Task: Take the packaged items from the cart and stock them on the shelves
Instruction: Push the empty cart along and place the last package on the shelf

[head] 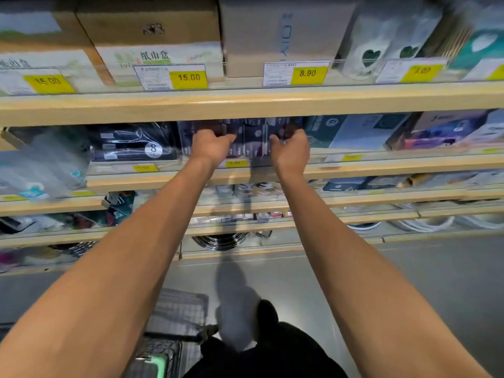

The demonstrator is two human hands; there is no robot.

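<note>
- Both arms stretched out to the second shelf [245, 170], under the board with the 15.00 tag [188, 76]
- Left hand [211, 145] curled onto the dark packaged items [253, 137] on that shelf
- Right hand [291, 150] clasping the same packs, just right of the left hand
- Wire cart [174, 317] low down, well below that shelf

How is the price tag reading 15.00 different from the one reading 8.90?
The 15.00 tag sits left, below a printed cardboard box; the 8.90 tag sits right, below a plain grey box. Their prices differ. Both have a yellow price panel and hang on the top shelf edge.
</note>
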